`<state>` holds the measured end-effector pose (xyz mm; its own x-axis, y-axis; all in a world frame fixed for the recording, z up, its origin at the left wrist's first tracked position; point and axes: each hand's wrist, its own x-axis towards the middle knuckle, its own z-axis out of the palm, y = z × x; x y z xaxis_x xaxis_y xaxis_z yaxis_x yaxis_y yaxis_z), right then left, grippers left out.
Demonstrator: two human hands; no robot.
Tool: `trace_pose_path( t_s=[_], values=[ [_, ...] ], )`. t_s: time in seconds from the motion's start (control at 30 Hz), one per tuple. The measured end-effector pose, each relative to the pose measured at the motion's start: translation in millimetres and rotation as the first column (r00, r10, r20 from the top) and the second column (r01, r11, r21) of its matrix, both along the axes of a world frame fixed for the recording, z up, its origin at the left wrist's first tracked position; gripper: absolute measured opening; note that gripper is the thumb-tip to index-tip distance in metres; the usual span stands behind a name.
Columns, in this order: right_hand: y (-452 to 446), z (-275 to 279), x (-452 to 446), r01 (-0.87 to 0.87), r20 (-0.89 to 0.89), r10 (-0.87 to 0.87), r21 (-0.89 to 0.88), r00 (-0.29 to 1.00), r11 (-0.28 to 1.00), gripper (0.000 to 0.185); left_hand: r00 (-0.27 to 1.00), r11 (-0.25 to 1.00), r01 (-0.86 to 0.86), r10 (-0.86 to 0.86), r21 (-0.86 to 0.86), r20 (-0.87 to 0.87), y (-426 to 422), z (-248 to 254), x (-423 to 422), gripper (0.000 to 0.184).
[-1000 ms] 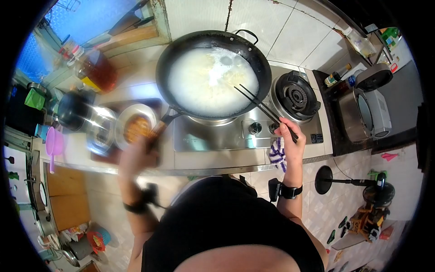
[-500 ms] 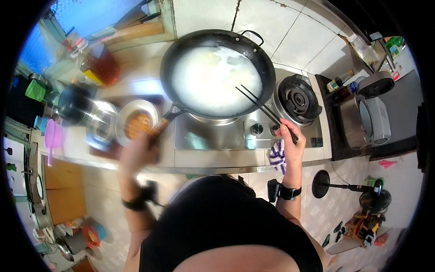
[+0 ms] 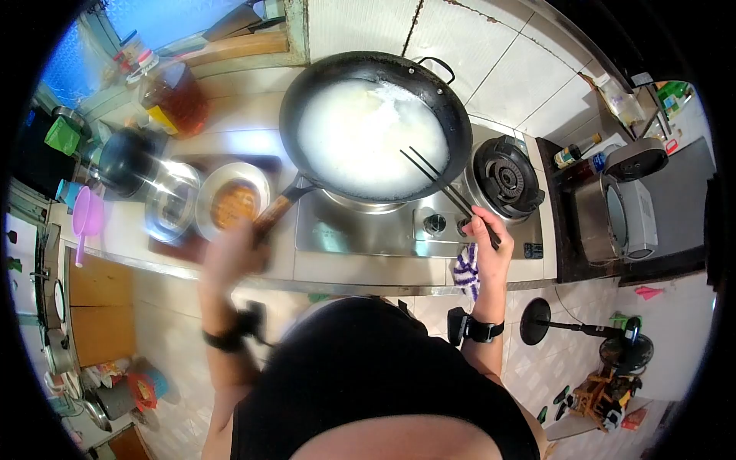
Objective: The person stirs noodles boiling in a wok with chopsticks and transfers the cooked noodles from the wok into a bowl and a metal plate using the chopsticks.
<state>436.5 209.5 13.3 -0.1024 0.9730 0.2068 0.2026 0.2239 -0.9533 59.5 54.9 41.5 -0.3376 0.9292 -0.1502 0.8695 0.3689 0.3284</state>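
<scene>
My left hand (image 3: 236, 249) looks wrapped round the wok handle (image 3: 276, 212). Right hand (image 3: 492, 234): fingers closed on the chopsticks (image 3: 454, 196) near their rear ends, tips over the near right part of the wok (image 3: 454, 115).

The wok is over the left side of the stove (image 3: 337, 239), pool of cloudy white liquid (image 3: 360, 146) inside. My read: stiff, heavy, front-loaded, liquid sloshes if tipped. Best hold is the wood-looking grip; the loop handle (image 3: 451, 73) opposite is probably hot. Chopsticks: light, stiff, maybe slick when wet.

Can't make out: left fingers (blurred), whether chopstick tips touch liquid, anything under the cloudy surface. Wok hides its burner, so no telling if there's flame or if it's fully seated. Food in the bowl (image 3: 205, 192) by my left hand is partly covered by it.
</scene>
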Motion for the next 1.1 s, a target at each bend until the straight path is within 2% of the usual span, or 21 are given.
trace_pose_path(
  t_s=[0.57, 0.77, 0.87, 0.93, 1.1],
  values=[
    [-2.3, -1.7, -2.4, 0.017, 0.003, -0.017, 0.021, 1.0, 1.0, 0.024, 1.0, 1.0, -0.008, 0.008, -0.03, -0.006, 2.7, 7.2, 2.7, 0.037],
    [-2.0, -1.2, -3.2, 0.013, 0.004, -0.013, 0.027, 1.0, 1.0, 0.024, 1.0, 1.0, -0.011, 0.011, 0.007, -0.005, 0.4, 9.8, 6.5, 0.037],
    [-2.4, -0.5, -3.3, -0.002, 0.02, 0.002, 0.044, 1.0, 0.999, 0.024, 1.0, 0.998, -0.002, 0.003, -0.057, 0.014, -3.6, 19.2, 18.4, 0.037],
    [-2.5, 0.7, -4.5, -0.008, 0.002, 0.008, 0.038, 1.0, 0.999, 0.023, 0.999, 0.999, 0.027, -0.028, 0.017, 0.03, -6.1, 14.8, 18.2, 0.038],
    [-1.8, -1.6, -3.0, -0.022, -0.001, 0.022, 0.036, 1.0, 0.999, 0.022, 1.0, 0.999, 0.006, -0.006, 0.038, 0.003, -8.6, 8.7, 18.1, 0.038]
  ],
)
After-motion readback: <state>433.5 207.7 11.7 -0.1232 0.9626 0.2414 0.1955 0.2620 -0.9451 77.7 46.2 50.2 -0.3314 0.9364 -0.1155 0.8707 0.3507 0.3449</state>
